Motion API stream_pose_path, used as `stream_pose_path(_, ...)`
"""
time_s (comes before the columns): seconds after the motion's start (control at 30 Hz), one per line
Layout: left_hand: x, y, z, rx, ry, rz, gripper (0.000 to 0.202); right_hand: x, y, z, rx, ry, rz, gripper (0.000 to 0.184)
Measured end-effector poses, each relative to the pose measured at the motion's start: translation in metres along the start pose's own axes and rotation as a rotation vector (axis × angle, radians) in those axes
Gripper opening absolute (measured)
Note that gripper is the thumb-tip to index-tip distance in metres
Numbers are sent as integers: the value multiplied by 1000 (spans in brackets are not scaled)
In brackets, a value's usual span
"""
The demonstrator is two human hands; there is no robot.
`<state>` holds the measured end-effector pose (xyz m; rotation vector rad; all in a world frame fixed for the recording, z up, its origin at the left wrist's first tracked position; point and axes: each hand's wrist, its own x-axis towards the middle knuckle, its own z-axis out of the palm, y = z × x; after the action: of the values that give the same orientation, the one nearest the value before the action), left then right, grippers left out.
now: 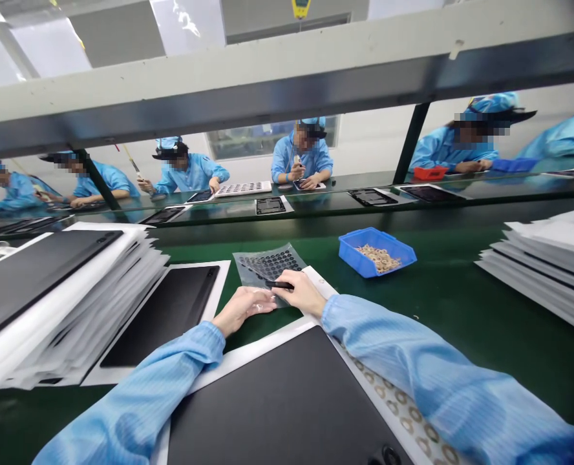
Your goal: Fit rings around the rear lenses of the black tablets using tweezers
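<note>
Partly under right hand (299, 292), black-ringed sheet (266, 263)

Clear sheet of black rings (267, 265) (neat rows), black tool (278, 284) over it

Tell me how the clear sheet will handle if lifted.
The clear sheet is probably floppy and light: it looks like thin film, lying flat on the green bench. Its glossy face may slip from the left hand. The black pieces look stuck on, so should stay put under the black tool in the right hand.

Left hand (243, 309) beside right hand (300, 292)
</note>
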<state>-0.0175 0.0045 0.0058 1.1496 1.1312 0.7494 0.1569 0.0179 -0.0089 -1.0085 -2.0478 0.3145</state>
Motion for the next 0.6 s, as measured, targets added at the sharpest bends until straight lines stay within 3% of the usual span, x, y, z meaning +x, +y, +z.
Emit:
stream_pose_path(0.4,-4,0,10,68,99,-5,18,-2,4,3,-9,-80,2,6)
stream_pose_path(0.6,-2,-2,11,117,119,-15,19,2,6,0,59,-57,163,9)
